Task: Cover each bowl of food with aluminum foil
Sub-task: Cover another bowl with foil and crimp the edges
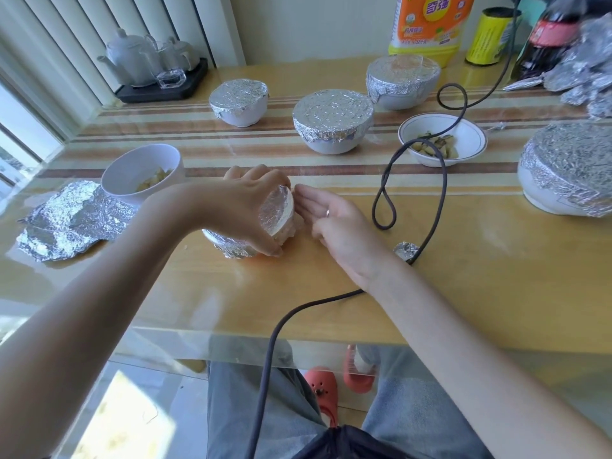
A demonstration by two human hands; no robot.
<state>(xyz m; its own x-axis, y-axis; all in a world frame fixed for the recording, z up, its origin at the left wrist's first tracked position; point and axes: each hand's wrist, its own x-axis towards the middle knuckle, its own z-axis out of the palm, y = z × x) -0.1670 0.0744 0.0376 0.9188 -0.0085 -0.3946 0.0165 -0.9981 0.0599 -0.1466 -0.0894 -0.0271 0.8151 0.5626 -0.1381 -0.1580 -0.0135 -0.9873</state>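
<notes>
On the glass-topped table (331, 293) the small foil-covered bowl (258, 223) lies under your left hand (245, 207), which grips it from above; it seems tipped rightward. Your right hand (331, 220) waits just beside it, fingers spread and holding nothing.

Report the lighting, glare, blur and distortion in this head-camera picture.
Head view: strong daylight enters from the window side at left, laying a bright patch on the floor; the glossy table reflects glare near its left edge; the cola bottle and crumpled foil at top right are smeared; wide-angle bending curves the blinds and table edges; the hands look fairly sharp.
</notes>
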